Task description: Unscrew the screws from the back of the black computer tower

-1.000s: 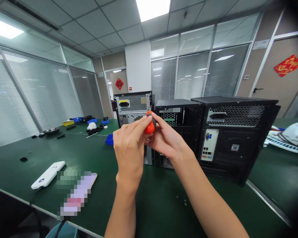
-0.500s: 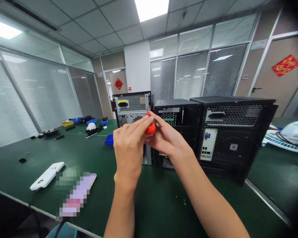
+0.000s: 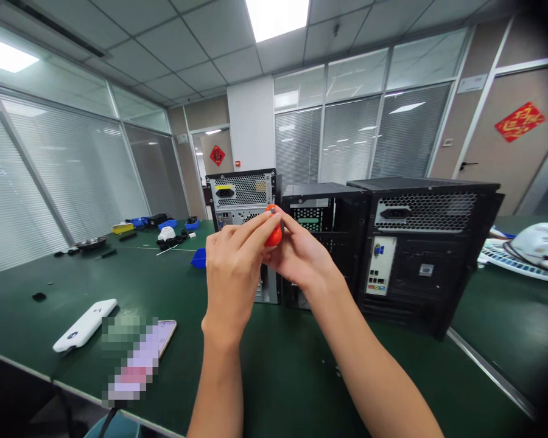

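Note:
A screwdriver with a red and dark grey handle [image 3: 274, 236] is held up in front of me, its shaft hidden behind my hands. My left hand [image 3: 235, 258] is closed over the handle from the left, fingers stretched along its top. From the right, my right hand [image 3: 305, 258] closes on the same handle, its fingers partly hidden. Just beyond stands a computer case with a silver back panel [image 3: 251, 193]. Whether the tool touches this case cannot be seen. Close by on the right is a black case with open bays [image 3: 324, 190].
Another black computer case [image 3: 415, 255] stands at the right. On the green table [image 3: 164, 283] lie a white handheld device [image 3: 86, 325], a phone [image 3: 158, 344] and a blue tray [image 3: 199, 258]. A white helmet [image 3: 541, 243] sits far right.
My hands and the screwdriver keep almost the same pose, shifted slightly left in view. The whole scene shifts a little left too, as my head turns slightly.

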Available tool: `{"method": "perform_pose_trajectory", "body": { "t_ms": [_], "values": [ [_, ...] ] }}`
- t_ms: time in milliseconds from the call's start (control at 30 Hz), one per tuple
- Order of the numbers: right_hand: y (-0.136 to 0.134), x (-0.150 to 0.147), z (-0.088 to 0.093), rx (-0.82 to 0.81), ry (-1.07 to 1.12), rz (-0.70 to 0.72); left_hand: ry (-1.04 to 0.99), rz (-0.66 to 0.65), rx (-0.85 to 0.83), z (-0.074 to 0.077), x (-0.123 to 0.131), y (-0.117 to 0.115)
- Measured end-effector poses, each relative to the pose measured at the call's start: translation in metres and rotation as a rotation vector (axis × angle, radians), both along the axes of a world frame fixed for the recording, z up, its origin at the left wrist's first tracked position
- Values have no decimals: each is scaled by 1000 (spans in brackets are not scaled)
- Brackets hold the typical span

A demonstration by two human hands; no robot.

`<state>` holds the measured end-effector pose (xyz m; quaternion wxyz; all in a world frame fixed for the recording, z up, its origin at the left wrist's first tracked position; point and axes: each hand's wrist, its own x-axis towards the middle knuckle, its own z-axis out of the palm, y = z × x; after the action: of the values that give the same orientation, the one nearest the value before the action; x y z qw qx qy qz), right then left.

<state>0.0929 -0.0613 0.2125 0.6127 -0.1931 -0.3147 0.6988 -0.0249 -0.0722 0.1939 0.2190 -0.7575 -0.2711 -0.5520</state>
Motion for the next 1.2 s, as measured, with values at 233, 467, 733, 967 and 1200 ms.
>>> {"method": "perform_pose_trajectory", "body": {
  "t_ms": [233,467,733,967,1200],
  "values": [
    [0,-2,1,3,59,8,-25,-48,-20,0,-2,0],
    [5,0,-2,3,47,-2,-183,-31,-90,1,2,-7],
    [10,-1,-8,77,55,-1,-306,10,-119,-1,9,-7],
    [7,-5,-8,92,99,8,-288,2,-147,-1,13,-8],
    [5,-8,-7,100,112,-14,-307,16,-135,-1,16,-11]
  ]
}}
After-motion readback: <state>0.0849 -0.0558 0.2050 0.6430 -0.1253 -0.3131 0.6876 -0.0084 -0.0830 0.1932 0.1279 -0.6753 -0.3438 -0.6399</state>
